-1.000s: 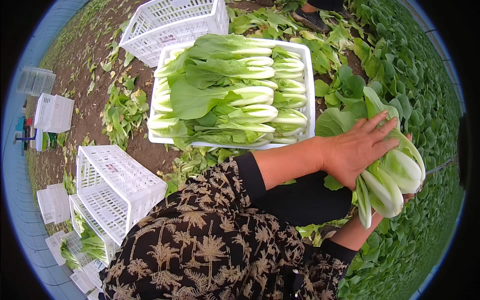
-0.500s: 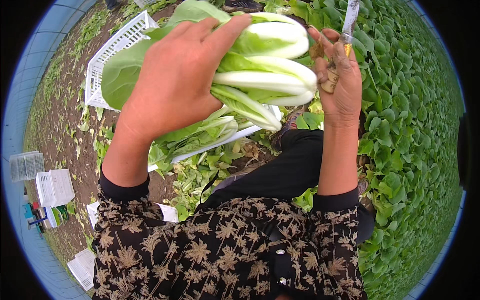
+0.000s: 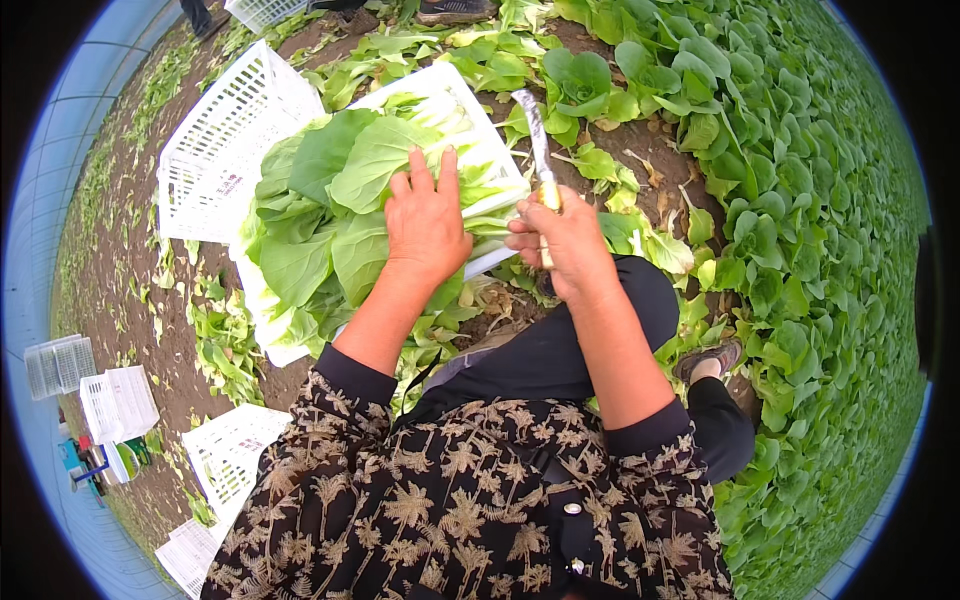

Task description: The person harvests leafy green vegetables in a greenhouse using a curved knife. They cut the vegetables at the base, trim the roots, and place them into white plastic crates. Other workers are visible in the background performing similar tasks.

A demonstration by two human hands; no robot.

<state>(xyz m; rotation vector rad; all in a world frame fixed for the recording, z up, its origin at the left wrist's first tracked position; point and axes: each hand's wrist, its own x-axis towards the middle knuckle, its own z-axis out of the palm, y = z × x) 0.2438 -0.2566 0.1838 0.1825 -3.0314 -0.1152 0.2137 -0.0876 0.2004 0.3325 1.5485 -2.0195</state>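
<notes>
Since half a second ago, the bunch lifted high in the frame has come down onto the pile, the left hand (image 3: 427,222) with it, and the right hand (image 3: 570,245) has dropped toward the centre. The left grip is apart: palm down, fingers stretched over the leaves near the middle of the upper half. The right grip is clamped on the pale handle of a knife (image 3: 540,150), whose dull, stained blade points up and curves over slightly at the tip.

Beneath the left hand the greens (image 3: 312,258) fill the upper centre of the frame. Their leaves are broad, rounded and overlapping, fresh mid-green to light green with paler veins; the thick white stalks show at the right of the pile, washed out by glare. They lie in a white crate (image 3: 488,262), set slantwise, leaves spreading to its left.

Just beside it, at upper left, stands a white slotted basket (image 3: 235,150); another pale basket (image 3: 235,450) shows at lower left. Loose leaves (image 3: 225,340) litter the brown soil (image 3: 125,250). A bent knee in black trousers (image 3: 560,345) sits below the right hand, and dense green plants (image 3: 850,260) cover the right side.
</notes>
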